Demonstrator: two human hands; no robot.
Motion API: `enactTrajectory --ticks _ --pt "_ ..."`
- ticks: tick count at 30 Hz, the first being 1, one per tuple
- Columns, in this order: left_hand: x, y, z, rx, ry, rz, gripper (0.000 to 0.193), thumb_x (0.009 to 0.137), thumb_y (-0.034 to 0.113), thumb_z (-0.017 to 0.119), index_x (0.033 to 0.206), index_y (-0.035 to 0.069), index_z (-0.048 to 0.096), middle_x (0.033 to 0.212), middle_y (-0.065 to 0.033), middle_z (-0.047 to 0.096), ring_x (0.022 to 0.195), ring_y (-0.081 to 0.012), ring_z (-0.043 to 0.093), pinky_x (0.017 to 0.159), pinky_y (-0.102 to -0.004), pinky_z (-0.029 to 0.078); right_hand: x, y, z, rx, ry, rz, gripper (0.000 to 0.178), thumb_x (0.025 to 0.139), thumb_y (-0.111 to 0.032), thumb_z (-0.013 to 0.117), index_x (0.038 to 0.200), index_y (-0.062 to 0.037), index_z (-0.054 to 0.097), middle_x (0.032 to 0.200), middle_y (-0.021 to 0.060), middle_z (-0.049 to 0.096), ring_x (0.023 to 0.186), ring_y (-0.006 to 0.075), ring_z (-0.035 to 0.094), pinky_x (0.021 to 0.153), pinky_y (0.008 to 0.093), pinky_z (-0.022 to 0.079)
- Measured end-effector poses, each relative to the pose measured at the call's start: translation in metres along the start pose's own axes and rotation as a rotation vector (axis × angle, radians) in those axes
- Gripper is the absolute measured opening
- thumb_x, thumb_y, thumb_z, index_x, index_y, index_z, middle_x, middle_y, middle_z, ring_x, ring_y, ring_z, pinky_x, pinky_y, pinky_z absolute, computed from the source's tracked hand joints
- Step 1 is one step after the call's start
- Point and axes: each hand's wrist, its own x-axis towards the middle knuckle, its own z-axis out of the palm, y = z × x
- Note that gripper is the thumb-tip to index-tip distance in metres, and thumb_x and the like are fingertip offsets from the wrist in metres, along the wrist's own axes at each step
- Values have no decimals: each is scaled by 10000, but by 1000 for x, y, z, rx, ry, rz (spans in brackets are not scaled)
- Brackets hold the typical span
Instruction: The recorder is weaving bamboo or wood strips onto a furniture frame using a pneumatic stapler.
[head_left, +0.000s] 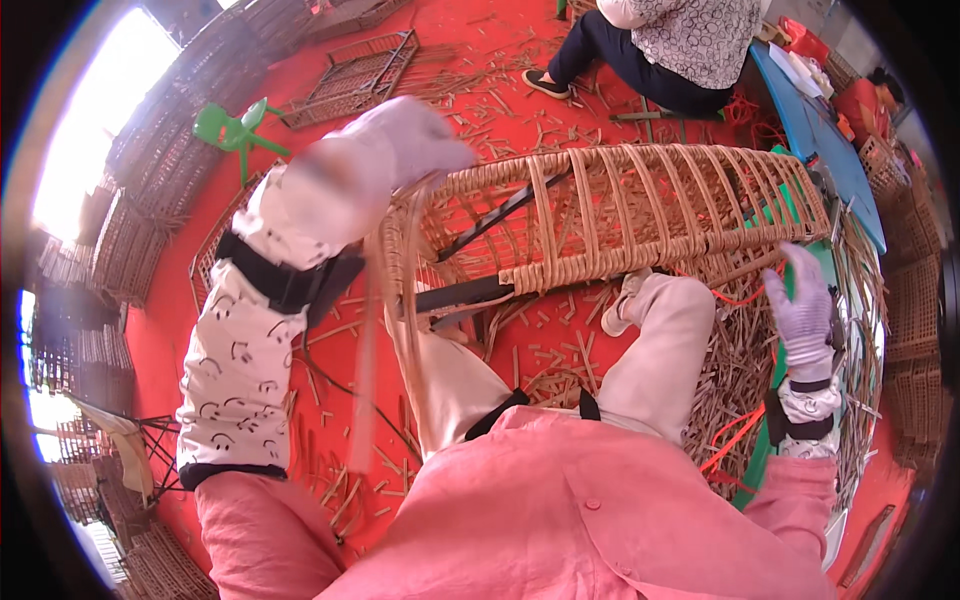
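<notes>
Pulling a long cane strip in a closed left hand beside the near-left end of the wicker frame, the strip might snap if yanked, while the right hand hovers open, empty.

One wicker frame, one green chair, two gloved hands

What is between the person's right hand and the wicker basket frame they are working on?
Nothing visible blocks it. The gloved right hand hovers open beside the wicker frame, above a heap of cane strips. The left hand, blurred, is at the frame's other end by a cane strand.
</notes>
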Motion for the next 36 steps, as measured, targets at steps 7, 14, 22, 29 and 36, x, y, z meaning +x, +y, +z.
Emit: enactTrajectory --ticks 7,14,22,29,36 --pt "21 70 45 -1260 -41 -162 220 867 221 544 890 11 604 744 -38 636 571 -81 578 450 -181 457 13 -138 16 1371 -559 480 335 857 -226 593 1117 -19 548 945 40 591 687 79 558 611 201 462" --pt "-38 66 77 -1417 -70 -363 254 870 234 552 954 -5 573 783 -68 636 577 -95 587 457 -185 477 27 -210 35 1679 -1065 622 348 838 -293 615 1055 -24 572 672 31 581 521 90 548 466 210 439" --pt "-27 46 80 -1377 311 -180 294 887 282 528 980 7 575 791 -63 639 600 -104 593 501 -209 481 19 -230 25 1528 -1238 331 252 859 -246 592 934 -8 625 642 28 587 549 82 554 497 209 443" --pt "-50 34 107 -1314 334 -191 208 891 178 523 1012 19 577 831 -60 631 713 -100 604 638 -228 514 42 -217 17 1730 -536 323 177 895 -122 523 975 19 595 805 58 611 698 121 621 579 233 499" --pt "-58 35 108 -1134 331 30 155 842 13 544 990 1 588 903 -44 617 838 -86 574 749 -229 476 55 -224 30 1623 -403 239 179 889 -122 535 980 20 593 822 56 618 710 123 628 604 227 504"
